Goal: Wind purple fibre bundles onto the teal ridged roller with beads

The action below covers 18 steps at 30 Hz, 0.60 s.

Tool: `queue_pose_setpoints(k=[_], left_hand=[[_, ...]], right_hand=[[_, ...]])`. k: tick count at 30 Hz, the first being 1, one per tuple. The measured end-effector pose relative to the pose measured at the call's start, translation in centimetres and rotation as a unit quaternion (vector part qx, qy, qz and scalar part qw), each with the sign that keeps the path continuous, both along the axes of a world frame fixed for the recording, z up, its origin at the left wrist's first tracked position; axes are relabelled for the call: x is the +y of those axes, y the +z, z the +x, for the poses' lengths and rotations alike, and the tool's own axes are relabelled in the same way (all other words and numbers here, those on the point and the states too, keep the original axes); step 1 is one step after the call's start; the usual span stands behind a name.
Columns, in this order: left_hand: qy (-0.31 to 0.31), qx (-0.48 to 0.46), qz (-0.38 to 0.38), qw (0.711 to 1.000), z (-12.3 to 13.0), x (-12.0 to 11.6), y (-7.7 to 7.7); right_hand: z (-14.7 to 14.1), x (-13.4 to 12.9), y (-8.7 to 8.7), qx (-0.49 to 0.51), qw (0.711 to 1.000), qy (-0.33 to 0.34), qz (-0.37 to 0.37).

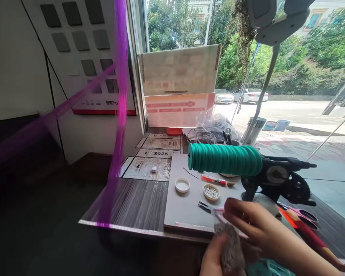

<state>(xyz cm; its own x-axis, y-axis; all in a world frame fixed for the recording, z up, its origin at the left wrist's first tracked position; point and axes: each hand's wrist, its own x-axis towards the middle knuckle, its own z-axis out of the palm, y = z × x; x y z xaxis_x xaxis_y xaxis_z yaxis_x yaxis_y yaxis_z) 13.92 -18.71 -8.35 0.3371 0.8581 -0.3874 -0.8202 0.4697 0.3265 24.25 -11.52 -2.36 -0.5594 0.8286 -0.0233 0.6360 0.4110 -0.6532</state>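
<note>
Near the front edge of the white board (pixel 186 212), my left hand (pixel 214 255) is closed around a grey-brown textured object (pixel 231 249). My right hand (pixel 250 222) is just above it, fingers bent together at a small clear plastic piece (pixel 218 214) with pinkish edges. Whether the plastic and the grey-brown object are joined is blurred. Dark pointed tips (pixel 204 206) lie on the board beside my right fingers. Behind them sit a round dish of small pale beads (pixel 211 191) and a white-bottomed round dish (pixel 182 185).
A green ribbed roller (pixel 225 159) on a black geared mount (pixel 278 176) overhangs the board. A red-orange marker (pixel 213 180) lies beneath it. Pink-handled scissors (pixel 304 214) are at right. Purple strands (pixel 120 96) hang at left. Plastic bags (pixel 215 128) lie by the window.
</note>
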Motion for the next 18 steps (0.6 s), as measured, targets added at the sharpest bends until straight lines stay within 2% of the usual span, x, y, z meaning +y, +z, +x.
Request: queue_pose_setpoints(k=[3, 5, 9, 14, 18], left_hand=[[-0.021, -0.072, -0.025, 0.997, 1.3, 1.7, 1.8], [0.014, -0.109, -0.023, 0.994, 2.0, 2.9, 2.4], [0.094, -0.167, -0.020, 0.981, 3.1, 4.5, 2.5], [0.101, -0.211, -0.059, 0.970, 3.9, 5.3, 2.9], [0.109, -0.245, -0.052, 0.962, 4.2, 5.5, 3.3]], right_hand=[[-0.5, 2.0, 0.5, -0.042, 0.995, -0.050, 0.076], [-1.0, 3.4, 0.4, -0.090, 0.987, -0.075, 0.107], [-1.8, 5.4, -0.4, -0.173, 0.976, -0.072, 0.108], [-2.1, 6.2, -0.5, -0.196, 0.973, -0.058, 0.112], [-2.3, 6.3, -0.3, -0.210, 0.969, -0.049, 0.123]])
